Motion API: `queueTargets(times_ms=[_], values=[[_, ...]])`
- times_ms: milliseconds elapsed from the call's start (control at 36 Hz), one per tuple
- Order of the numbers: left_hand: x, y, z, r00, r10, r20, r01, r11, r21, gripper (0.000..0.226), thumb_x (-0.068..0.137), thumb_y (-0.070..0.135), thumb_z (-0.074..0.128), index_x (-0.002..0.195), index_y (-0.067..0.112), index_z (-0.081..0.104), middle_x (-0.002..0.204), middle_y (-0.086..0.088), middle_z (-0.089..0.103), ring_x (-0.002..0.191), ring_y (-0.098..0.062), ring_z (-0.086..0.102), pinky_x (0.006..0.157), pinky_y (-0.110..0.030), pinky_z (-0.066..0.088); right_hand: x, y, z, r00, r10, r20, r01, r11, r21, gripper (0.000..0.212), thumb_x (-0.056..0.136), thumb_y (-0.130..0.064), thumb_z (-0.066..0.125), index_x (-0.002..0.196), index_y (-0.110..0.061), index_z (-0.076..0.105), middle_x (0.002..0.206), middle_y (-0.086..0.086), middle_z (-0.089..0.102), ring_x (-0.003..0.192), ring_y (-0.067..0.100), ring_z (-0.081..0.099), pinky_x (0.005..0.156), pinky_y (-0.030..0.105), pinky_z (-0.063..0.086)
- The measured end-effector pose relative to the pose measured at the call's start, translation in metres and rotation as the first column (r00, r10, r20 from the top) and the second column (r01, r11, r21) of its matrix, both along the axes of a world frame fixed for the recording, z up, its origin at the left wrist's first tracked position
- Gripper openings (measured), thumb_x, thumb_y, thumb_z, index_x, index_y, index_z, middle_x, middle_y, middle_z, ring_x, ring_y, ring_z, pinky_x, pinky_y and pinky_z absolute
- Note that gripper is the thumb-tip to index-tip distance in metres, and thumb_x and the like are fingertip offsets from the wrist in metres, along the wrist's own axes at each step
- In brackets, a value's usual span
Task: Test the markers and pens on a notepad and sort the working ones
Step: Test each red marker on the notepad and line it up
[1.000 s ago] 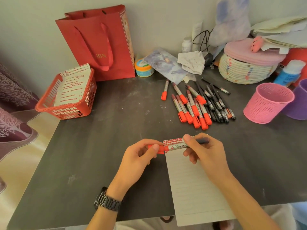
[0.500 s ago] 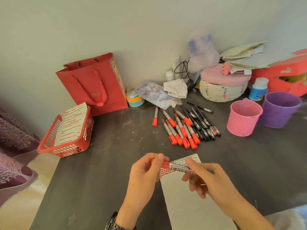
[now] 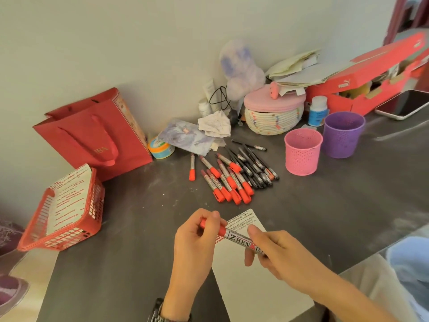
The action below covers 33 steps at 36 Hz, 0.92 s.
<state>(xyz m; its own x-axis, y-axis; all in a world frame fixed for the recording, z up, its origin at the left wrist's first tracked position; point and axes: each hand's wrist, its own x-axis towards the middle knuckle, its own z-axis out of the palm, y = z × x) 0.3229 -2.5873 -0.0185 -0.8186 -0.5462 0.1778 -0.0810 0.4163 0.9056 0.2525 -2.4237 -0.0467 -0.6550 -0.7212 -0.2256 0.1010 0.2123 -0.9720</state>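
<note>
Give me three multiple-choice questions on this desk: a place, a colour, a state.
1. The pink cup stands: A in the basket; B beside the purple cup; C on the notepad.
2. The cap of the held marker is: A blue; B green; C red.
3. That marker is: A in both hands; B on the table; C in a cup.
Key: 1 B, the cups stand side by side; 2 C, red shows at the left hand; 3 A, left hand grips the cap, right hand the barrel.
</note>
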Motion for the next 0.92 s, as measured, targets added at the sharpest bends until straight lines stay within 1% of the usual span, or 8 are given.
queueTargets(times_ms=[139,222,306,389,500,556,694,917], values=[[-0.003,-0.001,0.0,0.999,-0.033,0.02,0.034,0.999,-0.014,0.023,0.091,0.051,0.053,0.083,0.04,0.072,0.07,0.006,0.067,0.065,-0.008,0.059,0.06,-0.011,0.044,0.005,-0.004,-0.003,0.986,-0.066,0.155,0.074,0.996,-0.047,0.06,0.101,-0.059,0.039,0.071,-0.02,0.074,0.052,-0.008,0.025,0.045,0.011,0.018,0.044,0.02,0.019],[-0.003,-0.008,-0.003,0.997,-0.06,0.052,0.061,0.998,-0.013,0.054,0.077,0.086,0.041,0.108,0.049,0.066,0.076,0.013,0.067,0.071,-0.008,0.06,0.065,-0.014,0.045,0.009,-0.007,-0.004,0.951,-0.086,0.297,0.118,0.989,-0.091,0.057,0.102,-0.054,0.041,0.073,-0.018,0.075,0.057,-0.003,0.023,0.048,0.014,0.016,0.043,0.022,0.018],[-0.006,-0.014,-0.002,1.0,0.014,0.02,-0.016,0.996,0.083,0.076,0.068,0.097,0.029,0.116,0.048,0.063,0.075,0.014,0.059,0.07,-0.002,0.055,0.074,-0.023,0.045,0.012,-0.01,-0.004,0.897,-0.065,0.436,0.142,0.979,-0.147,0.049,0.093,-0.051,0.051,0.073,-0.014,0.075,0.059,0.0,0.022,0.047,0.013,0.015,0.043,0.022,0.017],[-0.012,-0.015,0.008,0.988,0.129,-0.082,-0.088,0.92,0.383,0.07,0.075,0.088,0.044,0.105,0.031,0.073,0.078,-0.001,0.06,0.074,-0.014,0.057,0.073,-0.039,0.045,0.017,-0.011,-0.003,0.834,-0.006,0.551,0.136,0.972,-0.194,0.044,0.075,-0.052,0.059,0.072,-0.011,0.075,0.056,-0.001,0.025,0.043,0.011,0.017,0.04,0.018,0.019],[-0.019,-0.015,0.018,0.976,0.153,-0.157,0.012,0.677,0.736,0.05,0.091,0.06,0.051,0.082,0.015,0.072,0.076,-0.005,0.062,0.075,-0.023,0.064,0.076,-0.039,0.045,0.025,-0.012,-0.006,0.768,0.024,0.64,0.129,0.973,-0.19,0.042,0.074,-0.048,0.061,0.069,-0.009,0.074,0.053,-0.002,0.025,0.04,0.009,0.018,0.036,0.017,0.02],[-0.022,-0.011,0.022,0.964,0.155,-0.216,0.1,0.543,0.834,0.041,0.092,0.05,0.054,0.068,0.017,0.062,0.069,-0.002,0.055,0.063,-0.023,0.058,0.066,-0.035,0.045,0.029,-0.013,-0.007,0.756,0.019,0.654,0.128,0.976,-0.176,0.042,0.075,-0.048,0.06,0.069,-0.009,0.074,0.053,-0.002,0.025,0.04,0.009,0.018,0.036,0.017,0.02],[-0.028,0.002,0.021,0.96,0.128,-0.248,0.18,0.393,0.902,0.046,0.092,0.035,0.053,0.055,0.022,0.03,0.05,0.008,0.019,0.042,-0.01,0.015,0.037,-0.023,0.019,0.039,-0.015,-0.006,0.759,-0.041,0.65,0.171,0.975,-0.138,0.042,0.071,-0.052,0.063,0.064,-0.011,0.071,0.056,-0.001,0.019,0.041,0.01,0.015,0.039,0.018,0.019],[-0.02,0.018,0.009,0.96,0.174,-0.218,0.145,0.357,0.923,0.047,0.089,0.024,0.051,0.051,0.024,0.024,0.046,0.008,0.013,0.036,-0.009,0.009,0.031,-0.02,0.014,0.059,-0.012,-0.003,0.707,-0.166,0.688,0.276,0.96,-0.052,0.043,0.071,-0.052,0.065,0.053,-0.013,0.062,0.048,-0.003,0.021,0.036,0.009,0.014,0.036,0.015,0.017]])
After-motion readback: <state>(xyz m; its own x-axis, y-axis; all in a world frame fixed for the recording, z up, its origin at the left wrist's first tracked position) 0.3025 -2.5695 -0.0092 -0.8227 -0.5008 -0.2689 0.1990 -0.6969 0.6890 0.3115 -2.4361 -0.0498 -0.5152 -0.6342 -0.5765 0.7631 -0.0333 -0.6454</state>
